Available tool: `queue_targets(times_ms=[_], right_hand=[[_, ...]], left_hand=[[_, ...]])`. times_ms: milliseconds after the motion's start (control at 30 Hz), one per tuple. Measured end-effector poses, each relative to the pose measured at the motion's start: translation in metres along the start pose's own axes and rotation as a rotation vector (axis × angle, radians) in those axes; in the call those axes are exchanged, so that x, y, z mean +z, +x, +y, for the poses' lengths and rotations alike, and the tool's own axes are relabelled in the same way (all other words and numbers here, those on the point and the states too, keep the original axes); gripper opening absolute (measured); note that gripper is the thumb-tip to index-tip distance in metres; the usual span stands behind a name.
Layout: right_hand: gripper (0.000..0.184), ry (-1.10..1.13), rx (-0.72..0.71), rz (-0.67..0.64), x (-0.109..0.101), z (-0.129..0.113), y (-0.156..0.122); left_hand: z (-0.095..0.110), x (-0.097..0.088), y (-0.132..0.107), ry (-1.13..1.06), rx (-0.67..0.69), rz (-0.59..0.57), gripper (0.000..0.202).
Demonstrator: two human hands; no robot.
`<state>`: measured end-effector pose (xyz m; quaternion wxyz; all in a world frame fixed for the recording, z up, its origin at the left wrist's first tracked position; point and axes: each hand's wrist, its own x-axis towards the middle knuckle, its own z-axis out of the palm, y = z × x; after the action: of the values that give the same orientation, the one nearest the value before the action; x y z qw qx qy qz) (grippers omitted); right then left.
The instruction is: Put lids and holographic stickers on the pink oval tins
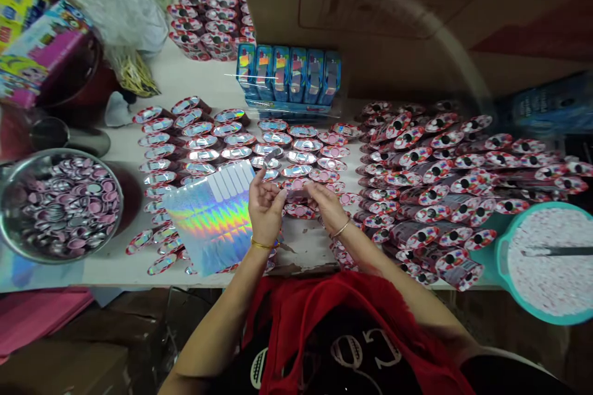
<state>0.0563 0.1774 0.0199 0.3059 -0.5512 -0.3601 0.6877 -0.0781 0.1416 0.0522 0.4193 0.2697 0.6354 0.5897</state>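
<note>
My left hand [267, 207] is closed, its thumb and fingers curled near a row of small oval-topped packs [296, 171]. A narrow silvery sticker strip [274, 153] sticks up at its fingertip. My right hand [327, 205] pinches the end of another thin, see-through sticker strip [299, 193], which reaches across to my left thumb just above a pack with a pink round cap. Under my left wrist, a shiny rainbow sticker sheet [208, 222] lies tilted on the packs; white bars show at its upper corner.
Packs with dark round holes [426, 179] crowd the right. A metal bowl [115, 197] of pink and silver caps stands left. At far right is a turquoise tub [503, 253] of pale bits. Blue boxes [290, 77] and a big carton [370, 6] stand behind.
</note>
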Motion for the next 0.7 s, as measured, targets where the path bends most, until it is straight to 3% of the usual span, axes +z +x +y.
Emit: queue_targets(times_ms=[100,267,400,700], right_hand=[[0.037,-0.137,-0.132,0.054,-0.001,0.005,0.002],[0.028,-0.809,-0.413,0.21,-0.007,0.007,0.016],[0.031,-1.176,-0.431,0.17,-0.009,0.01,0.028],[0.034,-1.35,-0.429,0.02,-0.012,0.013,0.04]], left_hand=[[-0.02,0.001,0.004,0.107,0.006,0.007,0.061],[-0.053,0.006,0.012,0.45,0.173,0.017,0.058],[-0.066,0.008,0.017,0.692,0.228,0.062,0.059],[-0.08,0.009,0.023,0.899,0.222,0.054,0.058]])
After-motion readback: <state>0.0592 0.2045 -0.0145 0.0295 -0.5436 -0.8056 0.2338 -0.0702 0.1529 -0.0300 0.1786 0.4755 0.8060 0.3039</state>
